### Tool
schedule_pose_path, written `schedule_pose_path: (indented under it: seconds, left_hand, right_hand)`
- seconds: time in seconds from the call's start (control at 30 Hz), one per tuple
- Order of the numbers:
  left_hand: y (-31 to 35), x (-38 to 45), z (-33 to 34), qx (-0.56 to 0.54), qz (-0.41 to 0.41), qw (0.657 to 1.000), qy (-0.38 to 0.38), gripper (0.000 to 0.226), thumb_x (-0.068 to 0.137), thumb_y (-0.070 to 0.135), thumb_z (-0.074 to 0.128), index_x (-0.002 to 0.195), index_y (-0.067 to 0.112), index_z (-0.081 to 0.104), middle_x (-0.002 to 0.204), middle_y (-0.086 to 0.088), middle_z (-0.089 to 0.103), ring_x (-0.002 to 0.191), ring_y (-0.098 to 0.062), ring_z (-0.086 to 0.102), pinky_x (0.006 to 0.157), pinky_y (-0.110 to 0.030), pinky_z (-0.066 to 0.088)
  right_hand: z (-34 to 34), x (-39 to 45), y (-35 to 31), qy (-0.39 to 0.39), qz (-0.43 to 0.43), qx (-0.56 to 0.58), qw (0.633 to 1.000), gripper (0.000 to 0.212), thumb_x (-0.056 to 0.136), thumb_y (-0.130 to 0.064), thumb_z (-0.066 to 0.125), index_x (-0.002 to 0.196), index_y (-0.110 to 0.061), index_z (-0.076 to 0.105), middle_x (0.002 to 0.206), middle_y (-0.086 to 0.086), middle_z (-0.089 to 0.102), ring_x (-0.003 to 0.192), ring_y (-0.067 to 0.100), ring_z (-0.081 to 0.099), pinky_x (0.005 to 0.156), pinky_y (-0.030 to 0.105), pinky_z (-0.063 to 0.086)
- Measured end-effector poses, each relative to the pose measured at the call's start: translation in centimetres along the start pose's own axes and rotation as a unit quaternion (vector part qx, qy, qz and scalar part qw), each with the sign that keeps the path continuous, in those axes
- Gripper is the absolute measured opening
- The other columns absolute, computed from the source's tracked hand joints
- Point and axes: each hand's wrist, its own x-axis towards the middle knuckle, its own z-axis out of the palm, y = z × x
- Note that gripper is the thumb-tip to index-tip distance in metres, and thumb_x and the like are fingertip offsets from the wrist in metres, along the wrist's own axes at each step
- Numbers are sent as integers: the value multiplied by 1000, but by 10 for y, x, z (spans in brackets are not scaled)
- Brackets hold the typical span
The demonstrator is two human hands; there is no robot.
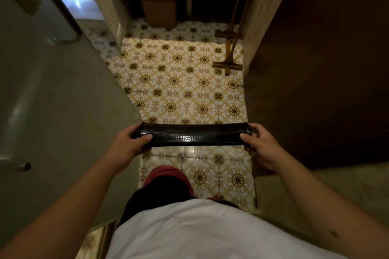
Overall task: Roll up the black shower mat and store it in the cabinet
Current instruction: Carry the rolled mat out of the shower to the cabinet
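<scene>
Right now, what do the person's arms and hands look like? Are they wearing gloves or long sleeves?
No gloves and no long sleeves. The left hand and right hand are bare, with no rings, watch or bracelets showing. Both forearms are uncovered all the way to the picture's edge. A small dark mark sits on the right forearm. The person wears a white top.

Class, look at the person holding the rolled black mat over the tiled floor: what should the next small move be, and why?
Probably keep both ends pinched and carry the mat toward the cabinet. It already looks fully rolled, held level above the floor, with the left hand and right hand each in a grip on one end, so rolling seems done.
</scene>
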Motion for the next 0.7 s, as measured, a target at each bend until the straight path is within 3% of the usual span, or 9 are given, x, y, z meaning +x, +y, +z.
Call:
schedule_pose_path:
  seconds: [0.07, 0.17, 0.27, 0.43, 0.63, 0.7]
  left_hand:
    - [12, 19, -1, -1, 1, 1000, -4, 46, 83, 3, 68, 125, 18, 59, 114, -7, 63, 91, -18, 67, 70, -33, 58]
    - [28, 54, -12, 0, 1, 1000, -12, 60, 81, 4, 69, 138, 9, 49, 123, -12, 59, 97, -24, 65, 68, -32, 58]
    - [44, 95, -26, 12, 21, 999, -40, 71, 73, 12, 74, 140, 12, 48, 123, -11, 59, 99, -24, 65, 70, -33, 58]
    - [68, 151, -51, 13, 16, 999, -47, 66, 83, 5, 68, 144, 12, 42, 126, -9, 57, 102, -24, 64, 71, -33, 58]
    - [94, 195, -74, 32, 19, 999, -26, 65, 85, 6, 68, 144, 13, 42, 131, -14, 53, 105, -27, 62, 79, -40, 56]
    - [100, 209, -77, 27, 22, 999, -21, 66, 85, 6, 68, 145, 14, 41, 132, -13, 53, 107, -29, 62, 83, -43, 55]
  right_hand:
    - [6, 12, -11, 4, -4, 2, 1000, 36, 87, -10, 65, 120, -13, 50, 89, 8, 58, 54, 14, 46, 39, 19, 30]
    - [17, 35, -23, 18, -12, 2, 1000, 40, 87, -11, 66, 123, -14, 49, 92, 10, 60, 55, 14, 48, 42, 21, 32]
    - [33, 69, -33, 27, -34, -4, 999, 41, 86, -12, 67, 123, -16, 49, 92, 10, 61, 57, 15, 49, 47, 28, 31]
    - [70, 119, -52, 44, -38, 12, 998, 41, 86, -13, 68, 123, -17, 50, 97, 10, 59, 58, 13, 50, 44, 22, 35]
    - [93, 170, -80, 26, -41, -7, 999, 39, 86, -16, 68, 121, -20, 52, 102, 13, 63, 75, 25, 54, 58, 34, 41]
    - [96, 187, -89, 17, -44, -11, 999, 39, 86, -16, 68, 121, -21, 52, 101, 13, 62, 72, 23, 54, 55, 32, 41]
